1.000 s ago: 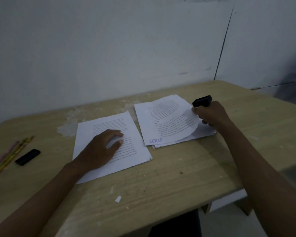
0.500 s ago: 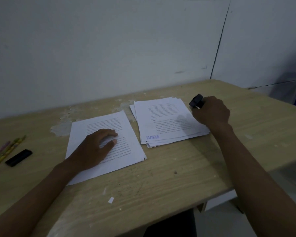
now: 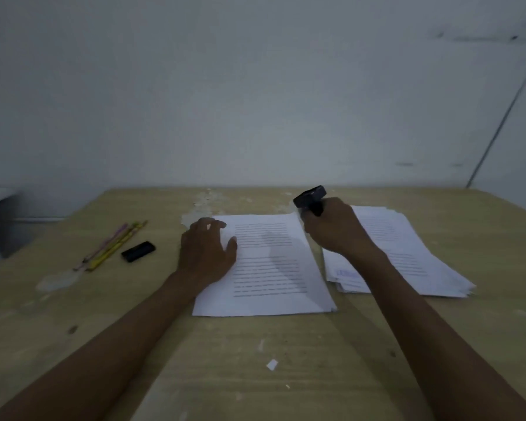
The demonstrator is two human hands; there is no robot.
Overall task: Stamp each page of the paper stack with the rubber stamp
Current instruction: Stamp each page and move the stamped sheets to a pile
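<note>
Rubber stamp (image 3: pixel 310 198), black, sits in the right hand (image 3: pixel 334 229), fingers curled round it, above the centre of the frame. The left hand (image 3: pixel 205 250) rests flat on the centre paper stack (image 3: pixel 271 268); its print is too blurred to read. At right, another stack (image 3: pixel 407 256) on the worktop (image 3: pixel 255 360) bears an illegible blue stamp mark (image 3: pixel 346 273).

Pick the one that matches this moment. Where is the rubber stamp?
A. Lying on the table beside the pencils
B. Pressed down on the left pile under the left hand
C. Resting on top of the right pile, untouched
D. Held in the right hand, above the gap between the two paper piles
D: the right hand grips the rubber stamp raised near the top edges of the piles, while the left hand lies flat on the left pile.
</note>
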